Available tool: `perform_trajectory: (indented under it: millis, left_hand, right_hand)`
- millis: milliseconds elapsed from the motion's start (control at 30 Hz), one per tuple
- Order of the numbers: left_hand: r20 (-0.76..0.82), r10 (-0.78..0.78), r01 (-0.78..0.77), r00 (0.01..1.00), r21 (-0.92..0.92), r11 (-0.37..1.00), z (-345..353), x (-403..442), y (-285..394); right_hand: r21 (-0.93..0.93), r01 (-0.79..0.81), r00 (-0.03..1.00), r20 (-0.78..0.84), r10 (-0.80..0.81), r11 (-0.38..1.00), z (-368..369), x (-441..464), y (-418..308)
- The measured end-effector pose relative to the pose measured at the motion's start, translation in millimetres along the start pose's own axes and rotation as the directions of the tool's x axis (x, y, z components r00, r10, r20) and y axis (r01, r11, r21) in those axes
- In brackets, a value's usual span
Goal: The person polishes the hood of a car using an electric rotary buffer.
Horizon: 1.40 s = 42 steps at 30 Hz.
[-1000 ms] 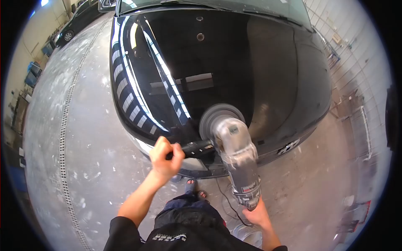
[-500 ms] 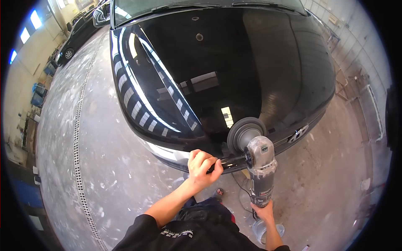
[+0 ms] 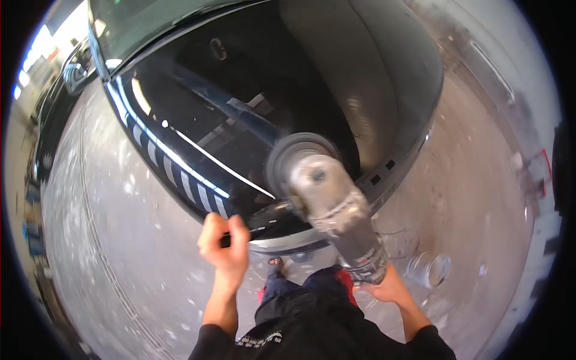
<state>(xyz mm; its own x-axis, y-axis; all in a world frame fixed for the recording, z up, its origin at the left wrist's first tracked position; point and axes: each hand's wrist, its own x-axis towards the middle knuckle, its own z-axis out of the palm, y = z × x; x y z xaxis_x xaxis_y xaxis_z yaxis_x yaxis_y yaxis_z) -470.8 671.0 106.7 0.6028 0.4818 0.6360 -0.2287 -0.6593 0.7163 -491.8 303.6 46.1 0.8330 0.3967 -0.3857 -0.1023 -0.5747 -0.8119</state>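
A grey and black polishing machine (image 3: 345, 222) lies over the front of a glossy black car hood (image 3: 240, 78). Its round pad (image 3: 285, 159) rests against the hood and looks blurred. My left hand (image 3: 224, 243) is wrapped round the dark side handle (image 3: 264, 225), which sticks out to the left of the machine's head. At the rear end of the body, my right hand (image 3: 387, 285) grips the machine, its fingers partly hidden beneath it.
A bucket (image 3: 428, 269) stands on the concrete floor at the right, near a cable. Another dark car (image 3: 57, 120) is at the far left. The windshield (image 3: 138, 30) is at the top left, and a light wall runs along the right.
Between the earlier frames the machine moved right; since then it has shifted left and up over the hood, both hands still on it. The view has turned and the bucket shows more fully.
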Motion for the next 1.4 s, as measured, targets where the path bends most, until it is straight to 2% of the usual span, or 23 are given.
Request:
perform_trajectory:
  millis: [33, 67, 133, 167, 233, 300, 367, 467, 500, 533, 567, 600, 633, 767, 833, 900, 967, 1067, 1167, 1233, 1267, 1333, 1400]
  left_hand:
    - [-0.020, -0.037, 0.038, 0.999, 0.010, 0.999, -20, 8, -14]
    - [-0.040, -0.056, 0.057, 0.998, 0.013, 0.998, -40, 15, -26]
    - [-0.069, -0.121, 0.125, 0.990, 0.055, 0.991, -77, 29, -38]
    - [-0.082, -0.159, 0.166, 0.984, 0.094, 0.982, -95, 32, -44]
    - [-0.140, -0.210, 0.228, 0.968, 0.133, 0.964, -132, 35, -73]
    - [-0.225, -0.268, 0.304, 0.937, 0.144, 0.942, -154, 39, -95]
    - [-0.191, -0.222, 0.249, 0.956, 0.132, 0.960, -160, 43, -107]
    - [-0.118, -0.053, 0.075, 0.992, 0.191, 0.979, -158, 48, -112]
    - [-0.078, -0.193, 0.204, 0.978, 0.172, 0.964, -149, 49, -96]
    - [-0.036, -0.180, 0.183, 0.983, 0.144, 0.972, -135, 51, -84]
    - [0.007, -0.167, 0.165, 0.986, 0.114, 0.980, -119, 54, -75]
    - [0.075, 0.002, -0.012, 0.997, 0.130, 0.991, -103, 55, -72]
    - [0.127, 0.016, -0.022, 0.992, 0.047, 0.999, -81, 57, -52]
    - [0.343, 0.122, -0.121, 0.931, -0.025, 0.992, -16, 46, -8]
    - [0.420, 0.164, -0.156, 0.893, -0.054, 0.986, 5, 34, 2]
    - [0.482, 0.257, -0.241, 0.838, -0.096, 0.966, 16, 29, 6]
    - [0.497, 0.288, -0.261, 0.818, -0.124, 0.957, 19, 27, 13]
    - [0.445, 0.243, -0.222, 0.862, -0.099, 0.970, 9, 39, -12]
    - [0.360, 0.161, -0.145, 0.919, -0.071, 0.987, -5, 63, -24]
    - [0.275, 0.131, -0.135, 0.952, -0.005, 0.991, -21, 83, -46]
    - [0.233, 0.067, -0.076, 0.970, 0.031, 0.997, -33, 93, -59]
    - [0.152, -0.034, 0.024, 0.988, 0.064, 0.998, -50, 110, -68]
    - [0.081, -0.050, 0.047, 0.995, 0.039, 0.998, -59, 121, -71]
  right_hand:
    - [-0.047, 0.087, 0.996, -0.014, -0.088, 0.995, 21, 7, -6]
    - [-0.024, 0.071, 0.996, -0.053, -0.072, 0.997, 36, 8, -24]
    - [-0.116, -0.018, 0.999, 0.035, 0.022, 0.993, 56, 9, -71]
    - [-0.086, -0.042, 0.999, 0.013, 0.044, 0.995, 67, 10, -85]
    - [-0.118, -0.003, 0.992, 0.127, 0.018, 0.993, 87, 18, -110]
    - [-0.094, 0.034, 0.997, 0.078, -0.026, 0.995, 107, 24, -126]
    - [-0.084, -0.042, 0.990, 0.127, 0.053, 0.996, 115, 23, -135]
    - [-0.059, -0.074, 0.993, 0.084, 0.079, 0.996, 125, 5, -121]
    - [-0.038, -0.089, 0.993, 0.074, 0.091, 0.995, 124, 0, -117]
    - [-0.008, -0.182, 0.980, 0.080, 0.182, 0.983, 120, -5, -118]
    - [0.005, -0.184, 0.980, 0.077, 0.183, 0.983, 119, -11, -112]
    - [0.089, -0.198, 0.980, 0.018, 0.197, 0.976, 119, -19, -103]
    - [0.173, -0.204, 0.976, -0.040, 0.213, 0.964, 119, -27, -93]
    - [0.355, -0.154, 0.955, -0.186, 0.231, 0.922, 137, -54, -29]
    - [0.447, -0.211, 0.945, -0.135, 0.299, 0.869, 149, -62, -1]
    - [0.618, -0.173, 0.912, -0.194, 0.362, 0.767, 157, -60, 7]
    - [0.668, -0.149, 0.896, -0.221, 0.386, 0.729, 159, -54, 2]
    - [0.644, -0.145, 0.904, -0.223, 0.365, 0.751, 156, -49, -10]
    - [0.526, -0.108, 0.937, -0.229, 0.263, 0.844, 140, -41, -38]
    - [0.298, -0.153, 0.960, -0.180, 0.213, 0.942, 116, -28, -73]
    - [0.301, -0.155, 0.957, -0.190, 0.218, 0.941, 113, -18, -80]
    - [0.138, -0.048, 0.992, -0.110, 0.063, 0.989, 111, 2, -90]
    - [0.129, -0.060, 0.996, -0.064, 0.069, 0.990, 101, 11, -108]
